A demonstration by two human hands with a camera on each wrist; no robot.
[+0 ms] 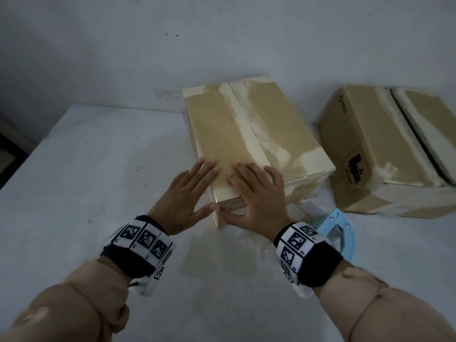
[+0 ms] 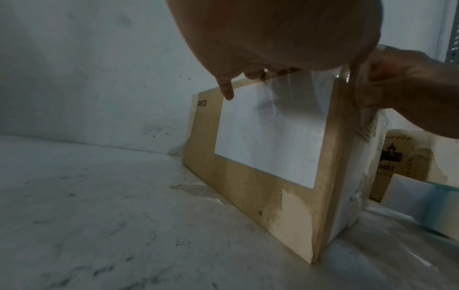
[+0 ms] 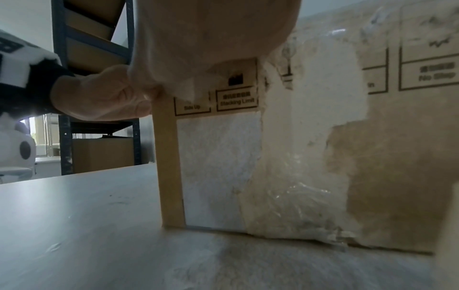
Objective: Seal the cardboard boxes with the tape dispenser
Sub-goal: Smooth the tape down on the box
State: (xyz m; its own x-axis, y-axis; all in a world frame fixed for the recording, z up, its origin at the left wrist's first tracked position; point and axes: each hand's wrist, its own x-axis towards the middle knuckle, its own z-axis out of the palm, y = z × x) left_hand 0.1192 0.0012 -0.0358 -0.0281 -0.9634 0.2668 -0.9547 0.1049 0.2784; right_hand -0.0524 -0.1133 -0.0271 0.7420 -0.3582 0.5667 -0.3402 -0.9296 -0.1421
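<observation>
A closed cardboard box (image 1: pixel 249 134) stands on the white table (image 1: pixel 86 181), its top flaps meeting along a centre seam. My left hand (image 1: pixel 190 193) lies flat with straight fingers over the box's near left corner, thumb against the near face. My right hand (image 1: pixel 256 193) lies flat beside it on the top, thumb down on the near face. Clear tape (image 2: pixel 280 92) runs over that top edge under the fingers. The blue tape dispenser (image 1: pixel 338 233) lies on the table behind my right wrist, held by neither hand.
A second cardboard box (image 1: pixel 385 149) with a partly open top seam sits at the right. The wall (image 1: pixel 222 45) stands close behind both boxes. A dark metal shelf rack (image 3: pixel 97 78) with more boxes shows beyond the table's left side.
</observation>
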